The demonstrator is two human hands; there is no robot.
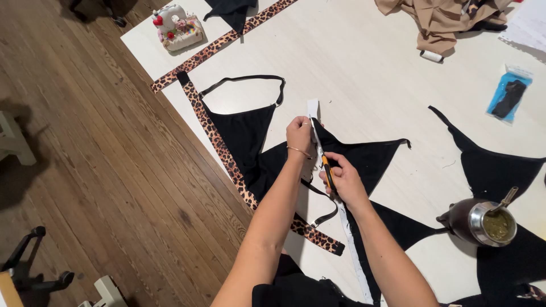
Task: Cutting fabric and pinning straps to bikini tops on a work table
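Head view, frame centre: left hand (300,135) pinches the white strip (313,108) flat on black fabric (364,156); right hand (343,181) grips an orange-handled cutter (327,170) against it. Most of that strip, running toward the lower edge, looks uncut. Leopard-print strap (219,145) lies left on the worktop (369,85).

Two hands (300,135) (341,179), two leopard-print bands (222,41) (227,162), one cup (483,222).

Right hand (341,179) cuts white strip (313,108), left hand (300,135) pins.

White table (364,68), black triangle fabric pieces (364,156), leopard-print straps (219,142), pincushion (177,27), tan cloth (443,20), gourd cup (480,222)
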